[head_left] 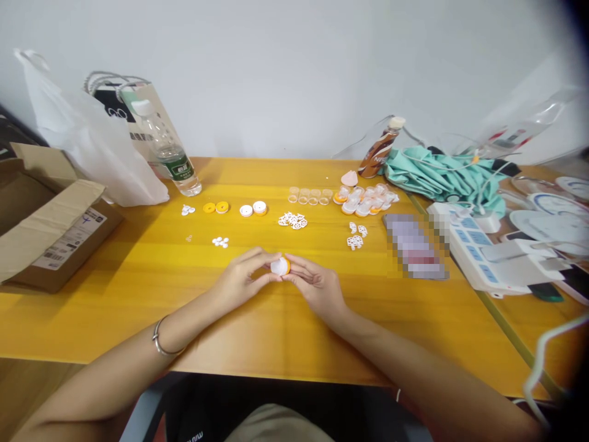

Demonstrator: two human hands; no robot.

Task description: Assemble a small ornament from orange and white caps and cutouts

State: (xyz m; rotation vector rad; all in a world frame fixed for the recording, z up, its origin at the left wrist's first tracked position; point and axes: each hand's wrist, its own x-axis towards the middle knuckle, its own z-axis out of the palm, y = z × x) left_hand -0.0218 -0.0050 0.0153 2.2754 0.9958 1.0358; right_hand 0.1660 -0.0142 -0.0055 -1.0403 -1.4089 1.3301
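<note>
Between my hands is a small round white-and-orange plastic case [280, 266], raised a little over the table. My left hand [246, 273] pinches its white side with thumb and fingers. On the orange side, the fingertips and thumb of my right hand [319, 285] close on it. Farther back lie a pile of white openwork discs [292, 220] and white openwork pieces [355, 240]. Clear cups [313, 196] stand in a row beside a cluster of finished-looking clear-and-orange cases [365, 201]. Orange rings [216, 207], white round caps [246, 210] and small white discs [220, 242] sit to the left.
An open cardboard box [69, 245], a white plastic bag [99, 147] and a water bottle [177, 166] occupy the left. At right are a brown drink bottle [378, 150], teal cloth [442, 175], a blurred-out phone [414, 245] and a power strip [469, 252].
</note>
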